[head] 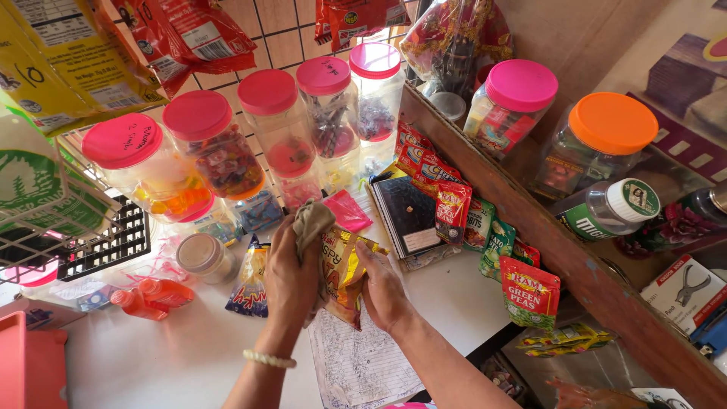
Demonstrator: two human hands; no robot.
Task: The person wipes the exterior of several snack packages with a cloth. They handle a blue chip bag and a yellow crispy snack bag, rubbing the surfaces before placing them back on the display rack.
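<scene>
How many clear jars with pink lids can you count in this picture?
6: five in a row along the back, one on the wooden shelf. Others may be hidden.

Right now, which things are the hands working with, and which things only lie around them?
In hand:
- left hand holding a beige cloth
- right hand holding a yellow snack packet

Lying about:
- pink-lidded jars
- orange-lidded jar
- black notebook
- green pea packets
- handwritten paper
- small round container

Left hand (291, 276) gripping beige cloth (311, 221), right hand (382, 291) holding yellow snack packet (342, 276), pink-lidded jars (265, 129) behind
</scene>
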